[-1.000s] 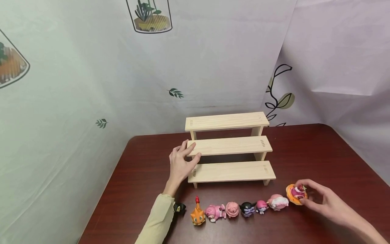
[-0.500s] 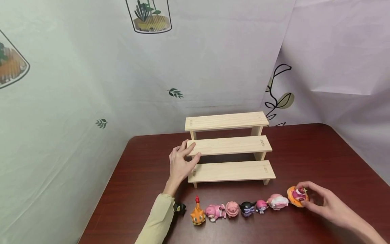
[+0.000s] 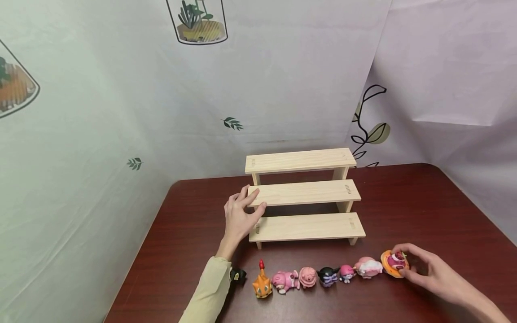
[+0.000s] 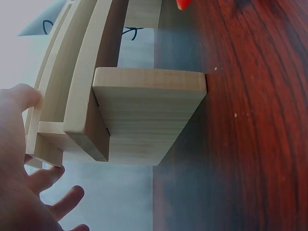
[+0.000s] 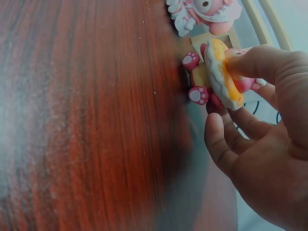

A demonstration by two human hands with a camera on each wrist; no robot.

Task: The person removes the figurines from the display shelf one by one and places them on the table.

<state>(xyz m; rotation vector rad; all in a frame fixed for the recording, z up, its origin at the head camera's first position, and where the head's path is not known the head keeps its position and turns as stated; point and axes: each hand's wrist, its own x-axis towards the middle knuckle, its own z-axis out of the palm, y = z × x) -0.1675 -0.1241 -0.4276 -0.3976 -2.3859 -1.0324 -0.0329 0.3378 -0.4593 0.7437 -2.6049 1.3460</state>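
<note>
My left hand [image 3: 238,217] grips the left end of the middle step of a three-tier wooden display stand [image 3: 307,226]. In the left wrist view, the thumb lies on one edge of that board [image 4: 45,144] and the fingers are at its other side. At the right end of a row of toys, my right hand [image 3: 434,273] pinches a figurine [image 3: 391,269] with a pink body and an orange, wavy-edged ring. The right wrist view shows the figurine [image 5: 224,77] between thumb and fingers, its paw-print feet low at the table.
Left of the held figurine, a pink-and-white figurine [image 3: 368,268], a small pink one [image 3: 346,273], a black-and-purple one [image 3: 328,277], a round pink one [image 3: 308,277], a pink bear [image 3: 285,281] and an orange one with a red-tipped tail [image 3: 262,286] line the table [image 3: 194,211]. A black toy [image 3: 239,275] is partly behind the left sleeve.
My right hand has moved slightly toward the table's near edge with the figurine, which now sits lower in the head view. The left hand has stayed on the stand.
</note>
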